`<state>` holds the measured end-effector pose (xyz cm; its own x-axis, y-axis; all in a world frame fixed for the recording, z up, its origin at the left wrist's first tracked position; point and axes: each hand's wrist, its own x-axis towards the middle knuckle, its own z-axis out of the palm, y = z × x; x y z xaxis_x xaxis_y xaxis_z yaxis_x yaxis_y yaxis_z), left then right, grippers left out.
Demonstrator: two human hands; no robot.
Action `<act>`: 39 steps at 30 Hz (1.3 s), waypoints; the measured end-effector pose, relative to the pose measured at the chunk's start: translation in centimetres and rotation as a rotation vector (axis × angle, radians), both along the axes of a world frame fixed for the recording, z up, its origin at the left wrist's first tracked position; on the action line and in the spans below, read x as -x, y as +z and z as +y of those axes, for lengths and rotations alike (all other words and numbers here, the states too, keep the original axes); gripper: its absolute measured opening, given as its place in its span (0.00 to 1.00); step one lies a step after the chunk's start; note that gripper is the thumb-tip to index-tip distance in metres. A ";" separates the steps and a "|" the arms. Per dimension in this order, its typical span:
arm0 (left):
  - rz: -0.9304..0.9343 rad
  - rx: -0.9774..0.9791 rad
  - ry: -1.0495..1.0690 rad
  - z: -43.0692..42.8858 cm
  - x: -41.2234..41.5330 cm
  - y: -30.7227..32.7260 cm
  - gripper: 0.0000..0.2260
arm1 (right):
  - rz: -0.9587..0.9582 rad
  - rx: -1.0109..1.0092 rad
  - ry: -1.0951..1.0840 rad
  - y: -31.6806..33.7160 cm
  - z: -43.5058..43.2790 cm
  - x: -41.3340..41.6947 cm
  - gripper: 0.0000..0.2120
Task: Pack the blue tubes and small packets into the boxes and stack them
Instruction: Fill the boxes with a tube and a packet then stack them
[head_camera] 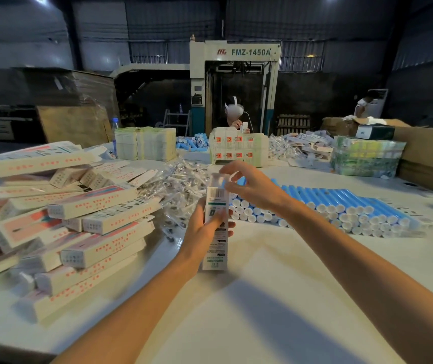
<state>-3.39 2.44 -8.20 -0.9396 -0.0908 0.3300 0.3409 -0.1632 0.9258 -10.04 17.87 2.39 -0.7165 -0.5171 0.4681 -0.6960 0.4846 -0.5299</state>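
**Box point(216, 197) held upright near the middle of the bench point(236, 311)**

Left edge: closed boxes point(79, 222) lie in a loose, uneven heap, several layers deep and at mixed angles.

Right of that heap, touching it: a pile of small packets point(181, 190) in clear wrap, running toward the far edge.

Centre: the left hand point(205, 228) grips the lower half of the box, fingers curled round its front face. The box's bottom end is at or just above the bench. The right hand point(252, 187) is at the top end, fingers bent at the raised flap. Motion blur prevents telling whether they pinch it.

Right half: blue tubes point(341, 206) with white caps lie stacked in rows, caps facing the near edge.

Far edge: bundled flat cartons point(144, 144). A second person point(235, 114) sits behind further stacks.
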 end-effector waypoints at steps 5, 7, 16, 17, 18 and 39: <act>-0.034 0.011 0.347 -2.1 1.0 -0.5 0.11 | 0.007 0.221 -0.051 -3.9 -1.4 0.7 0.18; -0.068 -0.057 0.468 -3.3 1.2 -0.2 0.14 | 0.004 0.203 -0.155 -5.6 -2.1 1.6 0.14; -0.062 -0.037 0.621 -5.0 1.4 0.1 0.12 | 0.044 -0.233 -0.147 -12.9 -7.2 4.7 0.17; -0.052 -0.033 0.621 -5.0 1.6 -0.1 0.10 | 0.071 -0.254 -0.148 -13.2 -7.6 4.8 0.17; -0.051 -0.033 0.614 -5.1 1.8 -0.1 0.08 | 0.106 -0.271 -0.150 -13.4 -8.0 4.7 0.16; -0.042 0.023 -0.087 0.3 -0.2 -0.1 0.26 | -0.048 0.697 -0.053 0.8 3.6 -3.5 0.23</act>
<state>-3.21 2.71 -8.28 -0.9566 -0.0006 0.2912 0.2872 -0.1689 0.9429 -6.57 21.44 3.18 -0.7606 -0.0717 0.6453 -0.6490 0.0536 -0.7589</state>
